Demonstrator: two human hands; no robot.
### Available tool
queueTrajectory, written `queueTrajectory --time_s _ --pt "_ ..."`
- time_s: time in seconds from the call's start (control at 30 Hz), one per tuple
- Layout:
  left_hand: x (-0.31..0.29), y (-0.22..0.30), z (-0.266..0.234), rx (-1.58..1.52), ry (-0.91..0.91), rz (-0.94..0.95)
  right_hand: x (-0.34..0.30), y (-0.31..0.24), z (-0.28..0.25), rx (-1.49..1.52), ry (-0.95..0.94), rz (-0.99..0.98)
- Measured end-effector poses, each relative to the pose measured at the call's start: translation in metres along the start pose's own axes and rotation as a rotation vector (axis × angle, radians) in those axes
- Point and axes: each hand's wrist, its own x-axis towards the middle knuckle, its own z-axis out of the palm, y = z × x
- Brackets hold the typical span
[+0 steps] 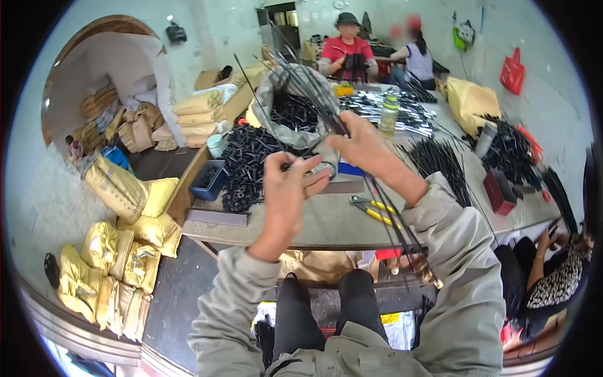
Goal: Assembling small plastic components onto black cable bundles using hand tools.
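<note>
My right hand is closed around a bundle of long thin black rods, which slants from the upper left down past the table's front edge. Close beside it, my left hand pinches a small black part, mostly hidden by the fingers. Behind the hands, a grey sack stands open with black pieces inside. A heap of short black plastic parts spreads to its left. Yellow-handled pliers lie on the table under my right wrist.
A blue bin and a pale green cup flank the heap. More black rods, a bottle and a dark red box occupy the right side. Co-workers sit across the table and at right. Yellow sacks stand at left.
</note>
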Motion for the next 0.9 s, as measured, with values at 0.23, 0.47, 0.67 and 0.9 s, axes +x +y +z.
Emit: queueTrajectory --time_s 0.23,0.47,0.67,0.9 --pt "0.041 -0.018 -0.009 -0.112 0.256 0.208 -0.015 0.007 0.075 -0.412 0.124 -0.500" --pt "0.061 -0.022 -0.010 -0.141 0.034 0.198 -0.060 0.065 0.078 -0.570 0.244 -0.289" --pt "0.038 0.001 -0.011 0.206 -0.054 0.271 -0.099 0.062 0.092 0.643 -0.226 -0.015" --pt "-0.034 -0.037 0.006 0.351 -0.044 0.130 -0.109 0.057 0.039 0.550 0.015 -0.133"
